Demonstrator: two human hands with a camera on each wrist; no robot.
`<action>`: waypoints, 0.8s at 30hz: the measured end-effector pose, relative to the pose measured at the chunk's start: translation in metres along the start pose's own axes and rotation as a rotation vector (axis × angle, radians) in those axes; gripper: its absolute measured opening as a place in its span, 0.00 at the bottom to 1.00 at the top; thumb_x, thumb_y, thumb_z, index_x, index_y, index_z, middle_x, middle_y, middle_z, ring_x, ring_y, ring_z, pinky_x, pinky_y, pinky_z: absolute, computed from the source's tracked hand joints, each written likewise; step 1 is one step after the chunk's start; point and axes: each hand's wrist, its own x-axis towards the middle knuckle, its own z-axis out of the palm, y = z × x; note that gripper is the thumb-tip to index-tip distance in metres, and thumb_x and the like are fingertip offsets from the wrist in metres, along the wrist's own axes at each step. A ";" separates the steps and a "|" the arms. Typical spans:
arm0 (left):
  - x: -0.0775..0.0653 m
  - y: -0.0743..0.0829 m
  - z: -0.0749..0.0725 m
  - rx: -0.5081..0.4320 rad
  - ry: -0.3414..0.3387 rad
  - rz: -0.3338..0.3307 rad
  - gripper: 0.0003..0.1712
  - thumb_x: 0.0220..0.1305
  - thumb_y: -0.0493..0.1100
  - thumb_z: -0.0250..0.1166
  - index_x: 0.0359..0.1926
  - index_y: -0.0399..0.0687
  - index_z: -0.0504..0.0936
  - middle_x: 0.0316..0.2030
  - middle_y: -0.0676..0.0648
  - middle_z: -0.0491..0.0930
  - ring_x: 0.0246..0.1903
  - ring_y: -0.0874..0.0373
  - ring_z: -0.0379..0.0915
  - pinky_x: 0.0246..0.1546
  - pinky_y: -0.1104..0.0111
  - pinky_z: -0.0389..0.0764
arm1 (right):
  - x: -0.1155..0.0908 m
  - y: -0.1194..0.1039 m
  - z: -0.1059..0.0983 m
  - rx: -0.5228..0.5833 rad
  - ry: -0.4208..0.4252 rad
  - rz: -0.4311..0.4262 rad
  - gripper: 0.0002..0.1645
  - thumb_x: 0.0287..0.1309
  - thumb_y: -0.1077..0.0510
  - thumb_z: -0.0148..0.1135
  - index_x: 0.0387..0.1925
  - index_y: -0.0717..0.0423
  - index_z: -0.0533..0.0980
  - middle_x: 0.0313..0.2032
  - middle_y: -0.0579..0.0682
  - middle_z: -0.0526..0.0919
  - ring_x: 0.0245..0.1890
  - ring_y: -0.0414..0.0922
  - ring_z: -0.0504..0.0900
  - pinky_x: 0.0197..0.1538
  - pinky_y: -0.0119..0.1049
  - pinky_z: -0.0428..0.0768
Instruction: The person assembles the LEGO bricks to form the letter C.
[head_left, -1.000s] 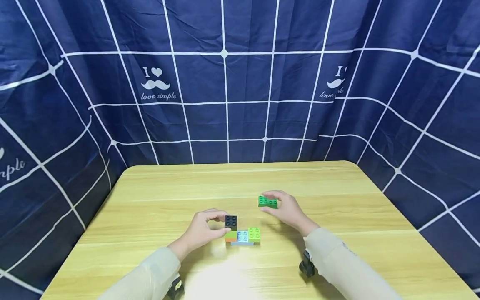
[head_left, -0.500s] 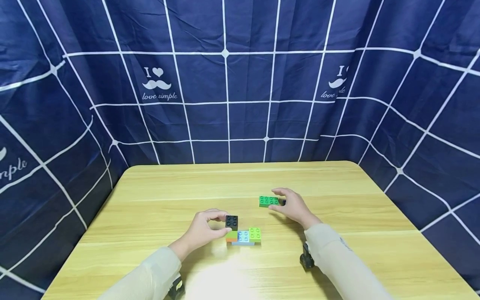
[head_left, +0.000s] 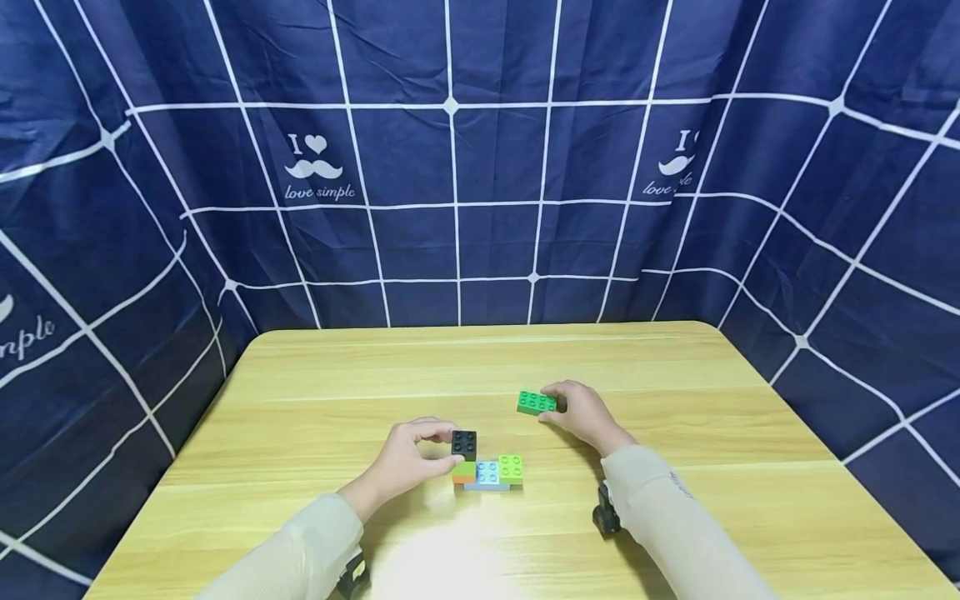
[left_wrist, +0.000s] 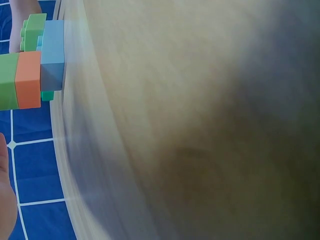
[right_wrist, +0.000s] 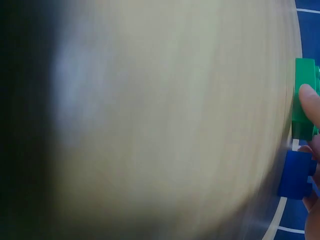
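My left hand (head_left: 408,462) pinches a black building brick (head_left: 463,444) between thumb and fingers. It sits above the left end of a small build, over a lime-green brick (left_wrist: 9,81) and an orange brick (left_wrist: 28,80). A light blue brick (head_left: 488,472) forms the build's middle, and another lime-green brick (head_left: 511,468) tops its right end. Farther back, my right hand (head_left: 587,412) grips the right end of a long green brick (head_left: 536,402). The right wrist view shows the thumb against that brick's side. A dark blue brick (right_wrist: 295,175) lies by the palm, hidden in the head view.
Everything lies on a light wooden table (head_left: 360,375). A dark blue curtain (head_left: 405,242) with white grid lines surrounds its back and sides. Small black devices (head_left: 606,510) are strapped to both wrists.
My right hand drew back right from the green brick, then came left again and took its right end. The green brick has turned slightly. My left hand stays on the black brick.
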 end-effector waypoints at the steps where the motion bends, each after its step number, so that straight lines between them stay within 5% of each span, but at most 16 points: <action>1: 0.000 0.000 0.000 -0.003 -0.001 0.003 0.16 0.52 0.41 0.73 0.44 0.48 0.84 0.39 0.55 0.82 0.41 0.50 0.76 0.47 0.51 0.77 | 0.000 0.000 0.000 -0.008 -0.003 -0.001 0.28 0.47 0.54 0.75 0.50 0.59 0.79 0.47 0.53 0.81 0.45 0.51 0.78 0.52 0.49 0.75; 11: 0.001 0.003 0.001 -0.007 0.002 0.012 0.16 0.51 0.36 0.73 0.44 0.45 0.84 0.39 0.52 0.82 0.40 0.46 0.77 0.47 0.50 0.77 | -0.003 -0.011 -0.003 0.053 0.058 -0.039 0.25 0.49 0.54 0.73 0.50 0.56 0.79 0.48 0.51 0.80 0.50 0.52 0.77 0.57 0.51 0.72; 19: 0.000 0.000 0.001 -0.006 0.011 0.011 0.17 0.51 0.39 0.74 0.44 0.47 0.84 0.38 0.54 0.82 0.40 0.53 0.76 0.46 0.52 0.77 | -0.007 -0.039 -0.009 0.109 0.120 -0.133 0.24 0.48 0.53 0.74 0.49 0.52 0.80 0.44 0.46 0.81 0.45 0.46 0.78 0.54 0.49 0.74; 24: 0.000 0.004 0.002 0.001 0.012 -0.014 0.17 0.50 0.34 0.73 0.44 0.43 0.84 0.40 0.51 0.82 0.40 0.49 0.76 0.46 0.49 0.76 | -0.013 -0.054 -0.011 0.178 0.112 -0.182 0.23 0.47 0.53 0.74 0.48 0.51 0.81 0.41 0.42 0.81 0.42 0.42 0.78 0.51 0.45 0.77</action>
